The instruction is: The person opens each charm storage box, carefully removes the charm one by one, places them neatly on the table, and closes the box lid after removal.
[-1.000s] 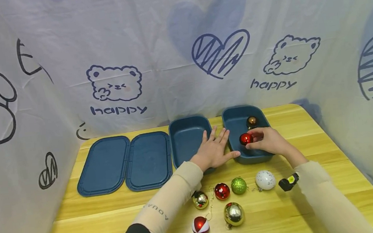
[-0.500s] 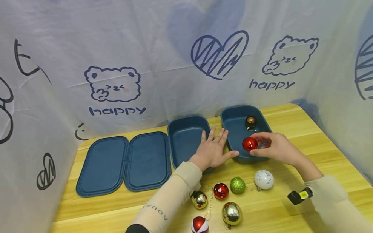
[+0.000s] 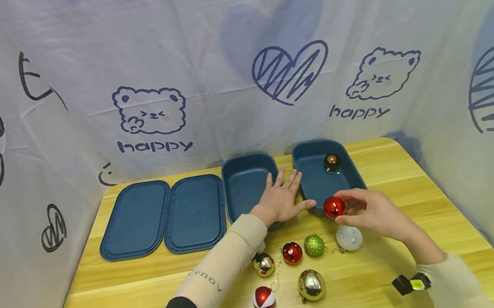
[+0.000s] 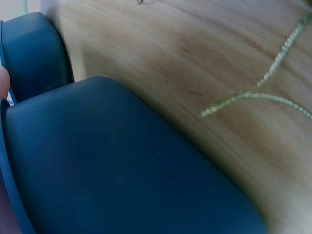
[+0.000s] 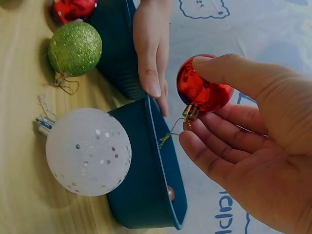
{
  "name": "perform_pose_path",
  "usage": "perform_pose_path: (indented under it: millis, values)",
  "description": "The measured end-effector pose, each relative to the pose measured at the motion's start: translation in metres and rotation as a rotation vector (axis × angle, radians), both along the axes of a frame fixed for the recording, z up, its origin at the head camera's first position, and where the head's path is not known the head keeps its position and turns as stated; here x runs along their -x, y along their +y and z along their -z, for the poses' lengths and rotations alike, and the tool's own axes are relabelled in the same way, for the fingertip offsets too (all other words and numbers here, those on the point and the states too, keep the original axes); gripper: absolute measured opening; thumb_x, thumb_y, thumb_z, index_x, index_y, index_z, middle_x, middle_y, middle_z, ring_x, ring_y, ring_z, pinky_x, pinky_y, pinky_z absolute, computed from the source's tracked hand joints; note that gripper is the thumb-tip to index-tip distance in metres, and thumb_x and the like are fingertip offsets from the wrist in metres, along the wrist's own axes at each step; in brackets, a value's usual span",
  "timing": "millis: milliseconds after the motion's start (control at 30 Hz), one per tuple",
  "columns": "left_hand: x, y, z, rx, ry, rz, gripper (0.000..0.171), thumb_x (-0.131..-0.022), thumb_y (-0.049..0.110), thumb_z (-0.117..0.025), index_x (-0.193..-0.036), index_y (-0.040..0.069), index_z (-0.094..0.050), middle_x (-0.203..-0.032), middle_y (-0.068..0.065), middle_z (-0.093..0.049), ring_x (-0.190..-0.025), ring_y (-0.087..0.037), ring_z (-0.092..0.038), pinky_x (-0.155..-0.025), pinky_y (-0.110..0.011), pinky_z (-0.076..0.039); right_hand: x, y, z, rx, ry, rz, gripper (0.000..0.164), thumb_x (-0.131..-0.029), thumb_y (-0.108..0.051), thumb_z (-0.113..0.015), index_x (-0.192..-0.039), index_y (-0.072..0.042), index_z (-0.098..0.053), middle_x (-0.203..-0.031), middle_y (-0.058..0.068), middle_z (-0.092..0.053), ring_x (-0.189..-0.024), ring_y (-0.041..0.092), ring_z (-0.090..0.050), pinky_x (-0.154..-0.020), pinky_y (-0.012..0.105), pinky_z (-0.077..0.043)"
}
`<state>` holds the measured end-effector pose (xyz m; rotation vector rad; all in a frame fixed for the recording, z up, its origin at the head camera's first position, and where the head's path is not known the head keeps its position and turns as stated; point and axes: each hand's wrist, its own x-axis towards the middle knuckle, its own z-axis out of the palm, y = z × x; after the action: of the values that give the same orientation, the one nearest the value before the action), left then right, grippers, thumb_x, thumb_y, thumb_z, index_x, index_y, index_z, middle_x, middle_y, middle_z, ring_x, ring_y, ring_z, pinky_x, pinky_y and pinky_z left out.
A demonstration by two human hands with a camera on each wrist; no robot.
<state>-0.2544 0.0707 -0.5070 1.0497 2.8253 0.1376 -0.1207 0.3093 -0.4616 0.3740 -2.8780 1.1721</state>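
My right hand (image 3: 372, 211) pinches a shiny red Christmas bauble (image 3: 334, 207) between thumb and fingers, over the near rim of the right blue box (image 3: 314, 177). In the right wrist view the bauble's gold cap and wire loop (image 5: 168, 139) point down towards that box. A brown-gold bauble (image 3: 331, 160) lies inside the box, near its back. Fingers spread and straight, my left hand (image 3: 279, 202) lies across the rim of the left blue box (image 3: 243, 184), its thumb reaching the right box's edge. The left wrist view shows mostly box wall (image 4: 112, 161).
In front of the boxes lie a white bauble (image 3: 349, 238), a green glitter one (image 3: 314, 245), a red one (image 3: 292, 253), two gold ones and a red-and-white one (image 3: 264, 300). Two blue lids (image 3: 136, 221) lie flat at left. A printed curtain (image 3: 221, 76) stands behind.
My right hand has drawn the red bauble from inside the right box back to above its near rim. The large gold bauble has shifted slightly right. My left hand stays put.
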Motion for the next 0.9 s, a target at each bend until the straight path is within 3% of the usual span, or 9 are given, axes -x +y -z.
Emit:
perform_pose_path:
  millis: [200,400,733,900]
  values:
    - [0.0,-0.001,0.0,0.001,0.001,-0.003,0.098,-0.1,0.083,-0.025,-0.172,0.02,-0.004,-0.18,-0.001,-0.007,-0.166,-0.032,0.003,-0.133,-0.061,-0.003,-0.015,-0.004,0.002,0.003,0.029,-0.04,0.054,-0.089,-0.028,-0.087,-0.135,-0.006,-0.069,-0.121,0.007,-0.076,-0.097,0.014,-0.072,-0.089,0.035,-0.063]
    - [0.001,0.0,0.003,-0.008,0.01,0.001,0.098,-0.1,0.083,-0.025,-0.172,0.019,-0.007,-0.18,-0.002,-0.008,-0.166,-0.031,0.006,-0.133,-0.062,-0.003,-0.034,-0.009,0.008,0.048,0.031,-0.056,0.053,-0.088,-0.029,-0.088,-0.134,-0.007,-0.07,-0.123,0.007,-0.075,-0.096,0.007,-0.071,-0.087,0.034,-0.063]
    - [0.001,-0.001,0.003,-0.004,0.013,0.006,0.096,-0.1,0.082,-0.024,-0.172,0.022,-0.002,-0.18,-0.001,-0.008,-0.166,-0.031,0.007,-0.133,-0.062,-0.004,-0.056,-0.016,0.026,0.096,-0.006,-0.083,0.053,-0.087,-0.026,-0.089,-0.131,-0.004,-0.071,-0.118,0.008,-0.076,-0.092,0.003,-0.07,-0.083,0.032,-0.063]
    - [0.001,0.0,0.003,0.004,0.019,0.003,0.097,-0.1,0.083,-0.023,-0.172,0.022,-0.001,-0.18,-0.001,-0.008,-0.166,-0.031,0.006,-0.133,-0.062,-0.003,-0.061,-0.02,0.033,0.121,-0.08,-0.118,0.058,-0.088,-0.031,-0.088,-0.135,-0.002,-0.069,-0.12,0.008,-0.075,-0.094,0.003,-0.07,-0.085,0.033,-0.063]
